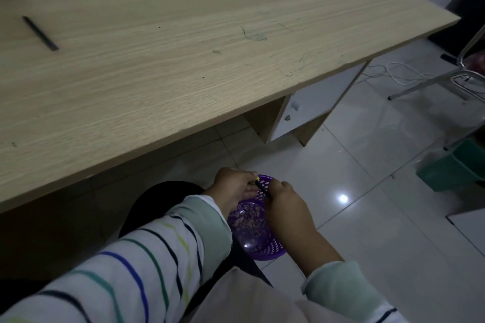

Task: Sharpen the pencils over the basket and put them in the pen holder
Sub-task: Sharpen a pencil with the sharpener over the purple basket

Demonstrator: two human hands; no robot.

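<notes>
purple perforated plastic basket (265, 249), shavings inside, is held low, below the pale wood worktop (183, 47) edge. small yellow sharpener (257, 179) is pinched in the left hand (233, 186); thin dark pencil (263, 189) is gripped by the curled right hand (286, 207), over the basket. sharpening is judged under way. next, the pencil must be carried to the pen holder, which is not located. second dark pencil (40, 33) lies on the worktop, apparently unsharpened.

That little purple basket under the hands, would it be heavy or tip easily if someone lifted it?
Probably light: the purple basket has thin, perforated plastic walls and seems to hold only pencil shavings. Likely fairly stiff, since its round rim keeps shape. It may tip easily if bumped, and the loose shavings would spill.
</notes>
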